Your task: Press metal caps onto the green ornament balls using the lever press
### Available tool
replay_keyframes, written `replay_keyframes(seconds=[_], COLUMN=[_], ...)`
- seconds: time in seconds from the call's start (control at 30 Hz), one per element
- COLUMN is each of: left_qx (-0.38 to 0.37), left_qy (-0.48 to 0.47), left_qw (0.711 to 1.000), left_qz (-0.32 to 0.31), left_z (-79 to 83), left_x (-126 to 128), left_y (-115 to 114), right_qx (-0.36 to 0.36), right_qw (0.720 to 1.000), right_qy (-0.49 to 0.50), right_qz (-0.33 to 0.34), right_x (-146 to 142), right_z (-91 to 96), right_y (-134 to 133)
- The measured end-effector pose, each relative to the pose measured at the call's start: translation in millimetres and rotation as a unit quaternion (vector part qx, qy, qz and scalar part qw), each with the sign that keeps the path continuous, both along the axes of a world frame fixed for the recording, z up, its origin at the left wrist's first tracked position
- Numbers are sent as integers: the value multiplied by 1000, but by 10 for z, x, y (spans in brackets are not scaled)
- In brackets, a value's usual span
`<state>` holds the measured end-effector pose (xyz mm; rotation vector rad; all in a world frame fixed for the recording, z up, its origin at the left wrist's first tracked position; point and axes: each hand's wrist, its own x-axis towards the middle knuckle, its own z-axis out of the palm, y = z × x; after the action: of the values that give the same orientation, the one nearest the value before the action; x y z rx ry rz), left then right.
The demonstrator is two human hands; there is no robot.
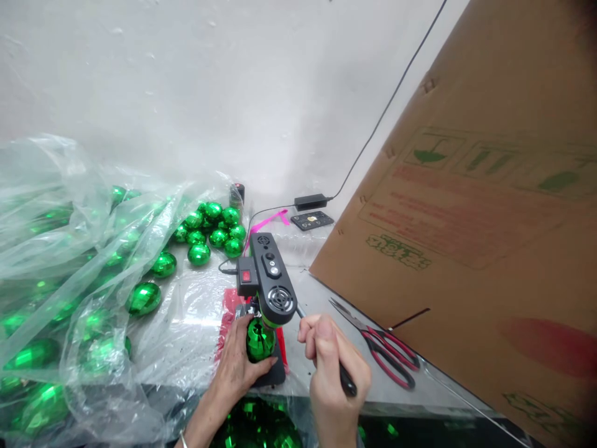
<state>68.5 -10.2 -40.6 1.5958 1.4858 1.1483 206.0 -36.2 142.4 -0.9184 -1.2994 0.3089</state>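
My left hand (236, 354) is wrapped around a shiny green mirror ball (260, 340), thumb on its near right side. The ball sits under the head of a small black bench machine (273, 274), which looks like a mini drill press; its tool tip is hidden. To the right, my right hand (333, 364) is closed on the machine's lever handle (347, 381), its black end showing below the fist. A control box with a red switch (246, 275) is fixed to the machine's left side. Red plastic (226, 317) lies beneath the black base (274, 373).
Green mirror balls (212, 230) lie at left, many under a clear plastic bag (93, 249). Red-handled scissors (385, 348) rest at right before a large cardboard box (466, 218). A phone (311, 220), a power adapter (311, 201) and a pink strip (270, 219) lie behind. More balls (256, 423) are below the table edge.
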Motion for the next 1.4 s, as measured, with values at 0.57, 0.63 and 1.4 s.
replay_keyframes(seconds=[0.57,0.63,1.4], left_qx=[15,24,-25], left_qy=[-29,-24,-6], left_qw=[999,999,999], left_qz=[35,39,25], left_z=[-66,-42,89], left_x=[155,177,195], left_y=[-69,-58,-80], right_qx=[9,17,60], right_qw=[1000,999,998], right_qy=[29,31,5], right_qz=[1,1,-2], right_x=[-9,-6,38], right_z=[-104,-154,-610], right_y=[-18,-20,-27])
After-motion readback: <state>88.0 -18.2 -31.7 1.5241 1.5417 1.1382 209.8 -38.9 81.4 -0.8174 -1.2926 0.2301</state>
